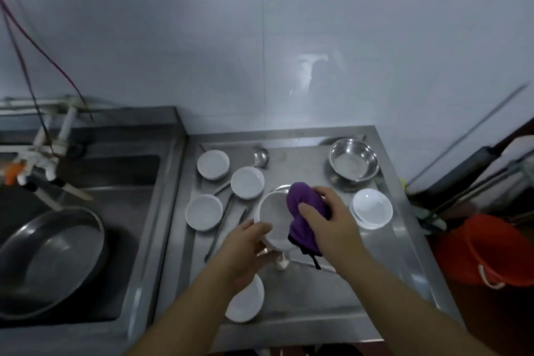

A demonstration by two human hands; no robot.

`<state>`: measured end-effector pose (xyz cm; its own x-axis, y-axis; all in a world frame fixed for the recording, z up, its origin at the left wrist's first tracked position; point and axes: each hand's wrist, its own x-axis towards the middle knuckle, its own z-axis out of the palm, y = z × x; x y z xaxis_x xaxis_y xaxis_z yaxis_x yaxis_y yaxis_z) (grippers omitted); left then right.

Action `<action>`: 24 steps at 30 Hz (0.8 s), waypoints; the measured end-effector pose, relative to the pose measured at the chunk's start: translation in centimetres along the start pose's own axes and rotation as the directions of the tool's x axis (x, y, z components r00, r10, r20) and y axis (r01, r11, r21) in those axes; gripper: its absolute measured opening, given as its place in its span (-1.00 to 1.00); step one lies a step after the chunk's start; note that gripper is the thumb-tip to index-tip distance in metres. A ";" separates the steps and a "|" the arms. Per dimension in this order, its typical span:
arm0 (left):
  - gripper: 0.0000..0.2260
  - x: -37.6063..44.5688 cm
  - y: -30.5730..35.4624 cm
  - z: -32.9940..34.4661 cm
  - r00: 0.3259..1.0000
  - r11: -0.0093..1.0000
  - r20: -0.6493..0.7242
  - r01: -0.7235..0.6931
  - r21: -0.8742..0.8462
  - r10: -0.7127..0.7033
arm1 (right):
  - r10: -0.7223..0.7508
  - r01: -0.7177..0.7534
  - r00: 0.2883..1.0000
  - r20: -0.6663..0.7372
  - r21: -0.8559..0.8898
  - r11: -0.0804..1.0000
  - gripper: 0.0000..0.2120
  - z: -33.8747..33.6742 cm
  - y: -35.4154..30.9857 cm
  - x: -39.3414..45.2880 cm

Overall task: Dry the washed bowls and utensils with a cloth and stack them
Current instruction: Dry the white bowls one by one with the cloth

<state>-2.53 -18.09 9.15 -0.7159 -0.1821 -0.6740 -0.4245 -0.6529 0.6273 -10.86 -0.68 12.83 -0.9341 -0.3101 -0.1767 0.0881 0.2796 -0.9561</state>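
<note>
My left hand [245,251] grips the near rim of a white bowl [273,218], held tilted above the steel counter [318,292]. My right hand [332,222] presses a purple cloth [303,211] into the bowl's right side. Three white bowls [213,164] [247,182] [203,212] lie loose at the counter's left, and another white bowl [247,302] sits under my left forearm. A stack of white bowls [371,208] stands at the right. A ladle [261,156], tongs or long utensils [222,222] and a spoon [283,261] lie among them.
A steel bowl [354,159] stands at the counter's back right. To the left is a sink [121,182] holding a large steel basin [49,263], with a faucet [55,147] behind. An orange bucket [488,248] sits on the floor at the right.
</note>
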 end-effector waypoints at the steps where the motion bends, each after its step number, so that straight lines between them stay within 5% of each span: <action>1: -0.67 -0.8 1.2 0.3 0.998 0.999 0.045 -0.034 -0.012 0.034 | -0.076 0.077 0.997 0.011 -0.061 0.995 -0.71 0.5 -1.3 -0.2; 5: -0.47 -3.8 5.2 1.0 0.959 0.981 0.229 -0.184 0.054 0.168 | -0.255 0.261 0.965 0.057 -0.214 0.941 -0.56 2.6 -5.1 -1.2; 11: -0.48 -6.5 8.5 -0.2 0.904 0.977 0.394 -0.203 0.059 0.164 | -0.330 0.329 0.944 0.024 -0.162 0.930 -0.57 3.7 -8.4 -2.7; 17: -0.02 -8.5 9.7 0.0 0.827 0.965 0.529 -0.257 0.053 0.191 | -0.396 0.410 0.910 0.125 -0.123 0.904 -0.64 3.4 -11.4 -4.0; 21: 0.01 -9.5 10.3 0.8 0.785 0.973 0.588 -0.229 -0.016 0.194 | -0.497 0.544 0.836 0.234 -0.227 0.808 -0.62 2.7 -12.7 -4.4; 24: 0.00 -9.5 10.0 1.1 0.786 0.972 0.579 -0.228 -0.052 0.215 | -0.629 0.712 0.702 0.335 -0.320 0.625 -0.60 2.1 -13.6 -4.0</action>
<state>-0.58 -22.08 22.29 -0.9753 0.1420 -0.1689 -0.2207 -0.6316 0.7432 -7.62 -5.20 26.04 -0.5954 -0.6975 0.3989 -0.7208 0.2444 -0.6486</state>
